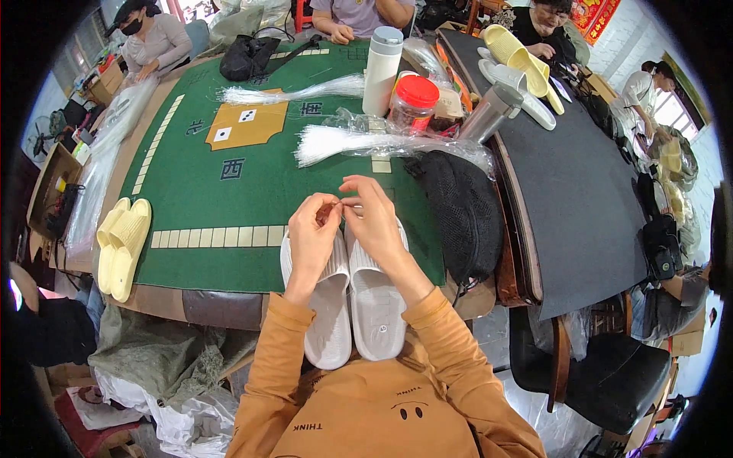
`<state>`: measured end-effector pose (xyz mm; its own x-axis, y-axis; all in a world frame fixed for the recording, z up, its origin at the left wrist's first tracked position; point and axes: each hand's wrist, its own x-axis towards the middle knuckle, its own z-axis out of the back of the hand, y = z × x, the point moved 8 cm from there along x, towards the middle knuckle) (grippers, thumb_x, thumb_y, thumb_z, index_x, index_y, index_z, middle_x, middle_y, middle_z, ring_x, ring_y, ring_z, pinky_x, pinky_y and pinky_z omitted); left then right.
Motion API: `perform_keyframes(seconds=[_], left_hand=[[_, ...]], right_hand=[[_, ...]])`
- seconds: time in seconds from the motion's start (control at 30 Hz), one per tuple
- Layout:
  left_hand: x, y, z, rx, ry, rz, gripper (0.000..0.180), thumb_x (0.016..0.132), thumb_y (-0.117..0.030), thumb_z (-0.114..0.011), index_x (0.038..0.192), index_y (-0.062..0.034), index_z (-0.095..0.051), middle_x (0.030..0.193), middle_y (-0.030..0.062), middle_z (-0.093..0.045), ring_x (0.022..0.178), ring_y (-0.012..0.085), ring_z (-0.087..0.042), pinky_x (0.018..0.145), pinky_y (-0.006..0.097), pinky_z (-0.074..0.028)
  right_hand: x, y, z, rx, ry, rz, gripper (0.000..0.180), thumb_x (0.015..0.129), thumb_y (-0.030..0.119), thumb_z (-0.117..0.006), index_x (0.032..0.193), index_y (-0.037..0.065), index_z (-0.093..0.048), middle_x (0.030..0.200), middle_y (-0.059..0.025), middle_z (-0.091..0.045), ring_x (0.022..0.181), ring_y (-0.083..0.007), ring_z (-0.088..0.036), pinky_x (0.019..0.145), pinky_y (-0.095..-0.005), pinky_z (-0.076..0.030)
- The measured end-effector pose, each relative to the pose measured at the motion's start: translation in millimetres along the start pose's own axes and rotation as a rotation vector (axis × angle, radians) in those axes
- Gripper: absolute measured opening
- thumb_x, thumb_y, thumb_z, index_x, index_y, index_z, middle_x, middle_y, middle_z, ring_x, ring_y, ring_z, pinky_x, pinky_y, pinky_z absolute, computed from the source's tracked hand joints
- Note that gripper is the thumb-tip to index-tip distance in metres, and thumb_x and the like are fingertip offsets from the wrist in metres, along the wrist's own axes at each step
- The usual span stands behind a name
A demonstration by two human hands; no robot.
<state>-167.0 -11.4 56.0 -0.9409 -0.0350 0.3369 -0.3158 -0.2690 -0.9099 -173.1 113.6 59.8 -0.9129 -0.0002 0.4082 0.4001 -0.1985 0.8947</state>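
A pair of pale grey-white slippers [328, 324] sits side by side at the table's near edge, heels toward me. Over their toe ends my left hand [311, 237] is closed in a pinch, its fingertips meeting those of my right hand [374, 225]. The right thumb and index finger are pinched too, while its other fingers curl above. What lies between the fingertips is too small to make out. Just beyond my hands rests a bundle of thin white plastic strips [328, 145]. Another bundle of white strips [298, 92] lies farther back.
Yellow slippers [124, 248] stand at the green table's [191, 267] left edge. A black mesh bag [462, 217], red-lidded jar [414, 103], white bottle [382, 72] and steel tumbler [492, 113] crowd the right side. More slippers lie on the dark table [580, 206]. Several people sit around.
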Motion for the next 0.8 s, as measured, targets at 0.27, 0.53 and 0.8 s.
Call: perform_keyframes(seconds=[0.27, 0.53, 0.8], left_hand=[[1, -1, 10, -0.153, -0.118, -0.011, 0.004, 0.088, -0.001, -0.059, 0.087, 0.0016, -0.06, 0.077, 0.001, -0.058, 0.065, 0.0052, -0.052, 0.058, 0.021, -0.044], [0, 0, 14, -0.138, -0.151, 0.002, 0.005, 0.089, -0.004, -0.059, 0.09, 0.0003, -0.062, 0.078, -0.0004, -0.059, 0.067, 0.0042, -0.05, 0.059, 0.02, -0.042], [-2, -4, 15, -0.129, -0.153, 0.0, 0.004, 0.09, -0.006, -0.059, 0.091, -0.0017, -0.061, 0.08, -0.002, -0.059, 0.07, 0.0044, -0.051, 0.063, 0.02, -0.042]], right_hand=[[-1, 5, -1, -0.157, 0.026, 0.049, 0.011, 0.081, -0.004, -0.061, 0.092, -0.002, -0.059, 0.096, -0.0134, -0.06, 0.078, -0.024, -0.065, 0.066, -0.0331, -0.053], [-2, 12, 2, -0.263, -0.016, 0.079, 0.005, 0.081, 0.004, -0.062, 0.086, 0.002, -0.061, 0.08, -0.0136, -0.06, 0.07, -0.0305, -0.061, 0.061, -0.0386, -0.049], [-3, 10, 5, -0.3, -0.033, 0.064, 0.005, 0.081, 0.004, -0.061, 0.087, 0.005, -0.062, 0.082, -0.0123, -0.059, 0.073, -0.0325, -0.06, 0.063, -0.0407, -0.048]])
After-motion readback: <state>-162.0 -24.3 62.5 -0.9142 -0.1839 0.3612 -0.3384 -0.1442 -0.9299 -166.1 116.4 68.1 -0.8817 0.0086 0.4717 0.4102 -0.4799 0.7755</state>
